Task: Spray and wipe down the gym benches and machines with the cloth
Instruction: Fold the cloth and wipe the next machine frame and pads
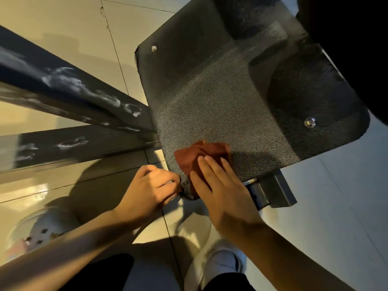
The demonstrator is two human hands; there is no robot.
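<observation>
A black textured footplate of a gym machine fills the upper middle of the head view. A folded reddish-brown cloth lies on its near corner. My right hand lies flat on the cloth with straight fingers and presses it onto the plate. My left hand has its fingers curled round the plate's near left edge and grips it. No spray bottle is in view.
Dark metal frame bars with white smears run across the left side. A metal bracket juts out under the plate's near edge. Below lies a glossy tiled floor. My white shoes stand under my hands.
</observation>
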